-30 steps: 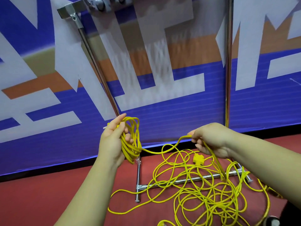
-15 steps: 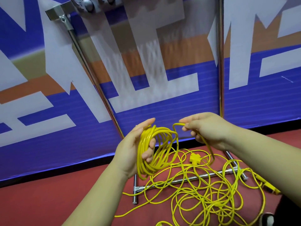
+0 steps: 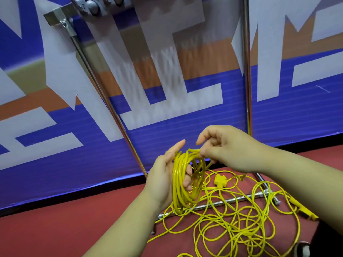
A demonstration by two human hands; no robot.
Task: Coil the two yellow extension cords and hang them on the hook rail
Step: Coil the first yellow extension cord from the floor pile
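Yellow cords on a red floor
Cords plain bright yellow; floor dark red; banner blue with white letter shapes and orange bands; rack poles shiny silver.

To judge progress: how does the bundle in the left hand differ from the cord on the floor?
The bundle is wound in tight loops; the floor cord sprawls loose and tangled. The left hand holds the bundle up; the floor cord lies on the red floor. Both are yellow.

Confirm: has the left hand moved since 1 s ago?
Yes. The left hand, holding the coil, moved right, closer to the yellow plug on the floor.
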